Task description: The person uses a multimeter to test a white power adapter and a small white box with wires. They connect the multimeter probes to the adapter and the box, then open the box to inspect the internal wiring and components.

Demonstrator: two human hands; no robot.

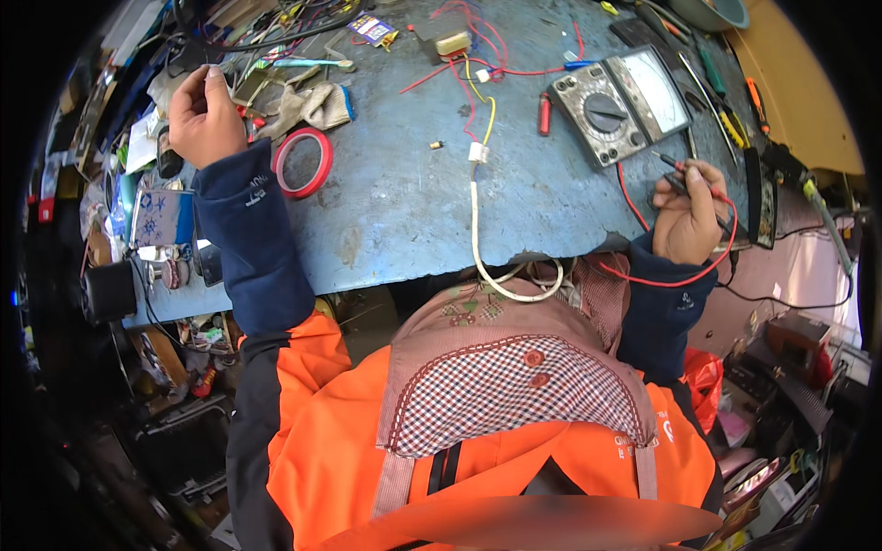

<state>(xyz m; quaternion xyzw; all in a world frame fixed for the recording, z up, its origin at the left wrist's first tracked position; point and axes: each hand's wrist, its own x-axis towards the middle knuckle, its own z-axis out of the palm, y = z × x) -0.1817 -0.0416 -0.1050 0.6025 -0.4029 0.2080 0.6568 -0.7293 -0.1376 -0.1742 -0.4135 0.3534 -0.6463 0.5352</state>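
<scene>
My right hand [691, 216] is closed around a pair of test probes [676, 182], red and black, near the table's right front. A red lead [717, 262] loops down from them past my wrist. Just beyond lies an analog multimeter [614, 108] with a black dial and a white scale. My left hand [207, 119] is raised at the far left, fingers curled in a pinch; whatever they hold is too small to make out. A small transformer [452, 44] sits at the back middle. Its thin wires run to a white connector [478, 152] on a white cable [476, 220].
A roll of red tape [303, 163] and a work glove [308, 106] lie right of my left hand. A red cylinder [545, 115] is beside the meter. Screwdrivers [713, 73] line the right edge, and clutter crowds the left. The white cable droops over the front edge.
</scene>
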